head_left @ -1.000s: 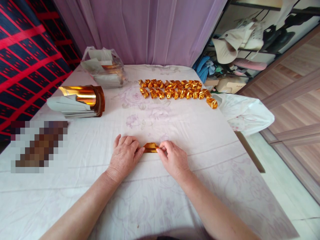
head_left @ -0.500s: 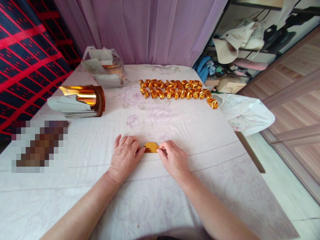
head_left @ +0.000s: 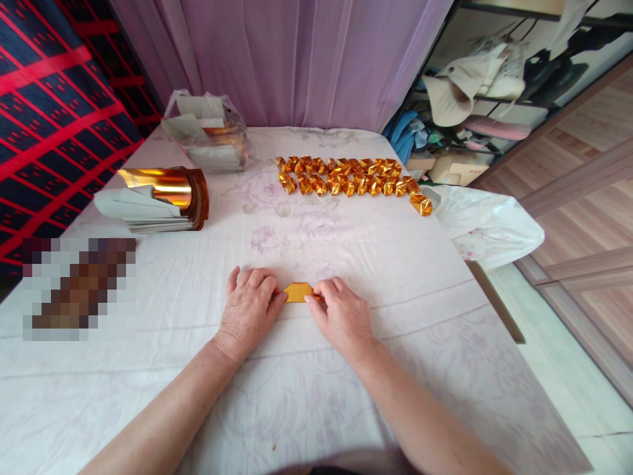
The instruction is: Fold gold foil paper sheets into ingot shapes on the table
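A small piece of folded gold foil paper (head_left: 298,292) lies on the flowered tablecloth (head_left: 306,376), flat, its upper corners slanted. At its left end my left hand (head_left: 250,300) is closed, with thumb and forefinger on the edge. My right hand (head_left: 345,309) pinches the right end, the thumb resting on top of the paper. The fingertips of both hands partly cover the two ends. Beyond the hands, several folded gold foil ingots (head_left: 349,183) stand in two rows, and one ingot (head_left: 422,204) sits at their near right end.
On the left stands a curled stack of gold foil sheets (head_left: 171,191) with pale backs. Behind it is a clear plastic bag (head_left: 208,135) of more sheets. A white plastic bag (head_left: 494,224) hangs by the table's right edge. A shelf (head_left: 499,99) holds hats. A blurred patch covers something at left.
My right thumb has moved slightly left onto the foil paper, and the paper's right end looks pressed or folded over. My left hand has stayed nearly still.
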{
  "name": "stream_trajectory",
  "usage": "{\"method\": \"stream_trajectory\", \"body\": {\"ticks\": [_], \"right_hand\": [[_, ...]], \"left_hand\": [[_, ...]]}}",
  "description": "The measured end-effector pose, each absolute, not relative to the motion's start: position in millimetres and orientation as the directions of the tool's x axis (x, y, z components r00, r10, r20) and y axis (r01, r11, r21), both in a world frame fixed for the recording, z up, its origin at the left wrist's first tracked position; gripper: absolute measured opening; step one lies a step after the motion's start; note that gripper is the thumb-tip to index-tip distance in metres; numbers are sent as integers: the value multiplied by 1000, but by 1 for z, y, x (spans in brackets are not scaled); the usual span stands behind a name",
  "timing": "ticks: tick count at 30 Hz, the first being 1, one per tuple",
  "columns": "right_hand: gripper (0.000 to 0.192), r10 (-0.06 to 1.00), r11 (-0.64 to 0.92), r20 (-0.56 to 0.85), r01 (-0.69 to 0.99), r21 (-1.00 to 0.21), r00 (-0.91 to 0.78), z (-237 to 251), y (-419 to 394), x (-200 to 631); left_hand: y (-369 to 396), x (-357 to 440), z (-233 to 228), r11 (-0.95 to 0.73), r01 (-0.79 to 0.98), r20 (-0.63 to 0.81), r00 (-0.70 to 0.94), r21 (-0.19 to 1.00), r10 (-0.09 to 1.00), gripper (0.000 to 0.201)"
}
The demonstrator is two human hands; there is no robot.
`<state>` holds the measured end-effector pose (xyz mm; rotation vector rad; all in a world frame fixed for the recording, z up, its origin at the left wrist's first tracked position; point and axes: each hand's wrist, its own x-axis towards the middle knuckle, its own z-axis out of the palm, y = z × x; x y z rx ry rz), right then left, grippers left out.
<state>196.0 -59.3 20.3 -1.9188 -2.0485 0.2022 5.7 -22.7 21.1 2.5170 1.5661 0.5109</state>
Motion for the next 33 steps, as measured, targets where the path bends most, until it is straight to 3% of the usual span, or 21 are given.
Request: {"method": "stream_trajectory", "body": {"ticks": [15, 25, 33], "right_hand": [[19, 993, 47, 118, 958, -282, -14, 24, -56, 190], [3, 999, 46, 16, 865, -499, -44, 24, -51, 206], [10, 999, 35, -10, 783, -621, -52, 22, -48, 214]], "left_hand": [[-26, 12, 23, -450, 859, 255, 391, 243, 884, 24], [-24, 11, 23, -421, 856, 236, 361, 300, 902, 19], [-23, 3, 22, -420, 835, 211, 366, 355, 906, 14]]}}
